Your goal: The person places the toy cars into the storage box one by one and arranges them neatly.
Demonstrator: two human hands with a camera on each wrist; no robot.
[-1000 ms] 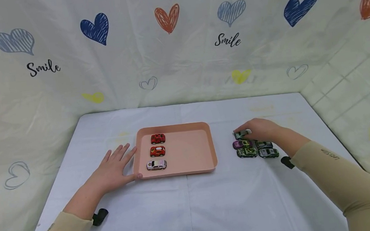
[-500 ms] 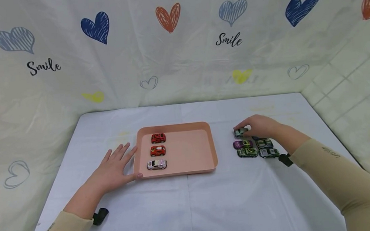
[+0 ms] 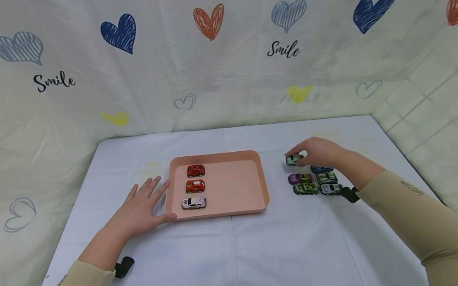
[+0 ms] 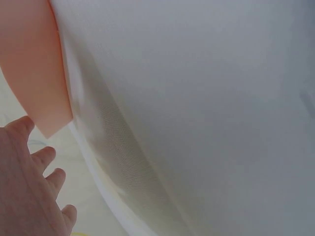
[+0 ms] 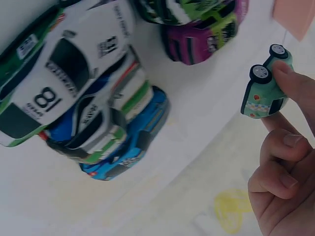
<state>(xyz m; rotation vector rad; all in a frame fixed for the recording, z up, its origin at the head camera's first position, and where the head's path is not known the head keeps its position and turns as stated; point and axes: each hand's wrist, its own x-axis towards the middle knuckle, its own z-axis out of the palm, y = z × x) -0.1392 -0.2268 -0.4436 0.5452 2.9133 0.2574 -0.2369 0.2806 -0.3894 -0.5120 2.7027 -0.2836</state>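
Note:
My right hand [image 3: 320, 151] pinches a pale green toy car [image 3: 293, 160] between thumb and fingers; in the right wrist view the green toy car [image 5: 266, 88] shows its wheels and is held off the table. My left hand [image 3: 138, 211] lies spread at the left edge of a pink tray [image 3: 237, 183], its thumb touching the near left corner. Inside the tray a ladybug-like red toy car [image 3: 196, 170], another red toy car [image 3: 195, 186] and a white toy car [image 3: 194, 203] stand in a column on the left side.
Below my right hand are a purple toy car [image 3: 300, 178], a green toy car [image 3: 305, 188], a blue toy car [image 3: 321, 169], a white-and-green toy car [image 3: 326, 178] and a silver toy car [image 3: 330, 189]. A white cloth [image 3: 207, 264] covers the table.
My right hand has lifted the pale green toy car up and away from the other cars, uncovering the blue one. My left hand and the tray stay put.

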